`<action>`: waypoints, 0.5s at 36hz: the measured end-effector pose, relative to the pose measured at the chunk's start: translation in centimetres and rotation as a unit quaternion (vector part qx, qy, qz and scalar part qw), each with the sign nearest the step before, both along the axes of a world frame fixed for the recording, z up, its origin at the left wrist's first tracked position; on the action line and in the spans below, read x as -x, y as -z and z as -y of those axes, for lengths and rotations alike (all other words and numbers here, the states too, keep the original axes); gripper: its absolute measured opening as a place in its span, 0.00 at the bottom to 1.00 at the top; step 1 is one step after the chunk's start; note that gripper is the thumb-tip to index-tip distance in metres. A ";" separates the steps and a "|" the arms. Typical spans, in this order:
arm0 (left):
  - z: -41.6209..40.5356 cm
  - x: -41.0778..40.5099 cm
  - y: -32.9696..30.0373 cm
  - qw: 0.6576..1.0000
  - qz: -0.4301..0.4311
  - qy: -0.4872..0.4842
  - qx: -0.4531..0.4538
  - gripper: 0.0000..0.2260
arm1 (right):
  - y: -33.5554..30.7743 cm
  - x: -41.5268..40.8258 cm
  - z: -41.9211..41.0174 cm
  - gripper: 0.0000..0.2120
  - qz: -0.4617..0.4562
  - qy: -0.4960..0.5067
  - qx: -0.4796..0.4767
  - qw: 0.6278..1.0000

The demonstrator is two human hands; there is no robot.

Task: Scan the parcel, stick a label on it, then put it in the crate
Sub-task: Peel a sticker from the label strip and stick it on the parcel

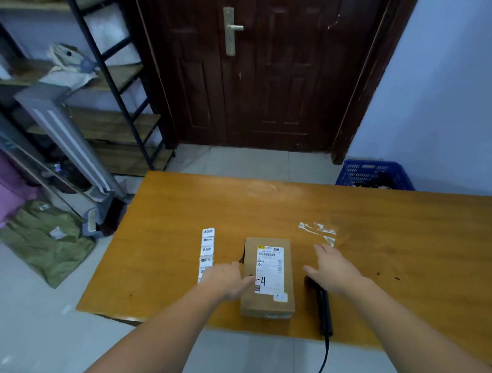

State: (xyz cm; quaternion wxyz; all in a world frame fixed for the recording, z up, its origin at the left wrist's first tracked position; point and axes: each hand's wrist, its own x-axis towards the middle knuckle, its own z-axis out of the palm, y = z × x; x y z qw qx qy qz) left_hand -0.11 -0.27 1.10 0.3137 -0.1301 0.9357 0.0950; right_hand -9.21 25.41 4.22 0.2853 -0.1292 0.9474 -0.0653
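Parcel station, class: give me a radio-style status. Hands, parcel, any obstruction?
Left hand open, resting against parcel. Right hand open over scanner, not gripping. Label strip untouched. No obstruction.

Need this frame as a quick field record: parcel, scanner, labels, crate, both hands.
parcel: cardboard box, flat on table, shipping label up
scanner: black, corded, on table right of parcel
labels: white strip, left of parcel
crate: blue, on floor beyond table
left hand: resting on parcel's left edge
right hand: open, over scanner head, no grip visible
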 end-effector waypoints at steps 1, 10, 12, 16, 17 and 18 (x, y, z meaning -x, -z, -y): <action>0.3 -0.1 -0.6 1.000 -0.003 0.015 0.017 0.37 | -0.5 -0.3 0.8 0.39 0.000 -0.028 0.002 1.000; 3.8 -2.4 -1.6 0.996 -0.010 0.030 0.085 0.38 | -1.0 -4.0 7.9 0.35 0.005 -0.156 0.030 0.987; 4.6 -2.8 -1.6 0.996 -0.010 0.034 0.085 0.36 | -0.9 -4.6 9.2 0.34 0.002 -0.167 0.039 0.985; 6.2 -3.5 -1.9 0.996 -0.010 0.034 0.082 0.35 | -1.0 -5.8 11.8 0.31 -0.007 -0.189 0.046 0.981; 6.7 -3.7 -1.8 0.996 -0.011 0.034 0.081 0.34 | -0.9 -6.0 12.5 0.32 -0.007 -0.194 0.051 0.980; 7.1 -3.8 -1.8 0.996 -0.012 0.034 0.078 0.34 | -0.9 -6.3 13.2 0.32 -0.006 -0.199 0.054 0.979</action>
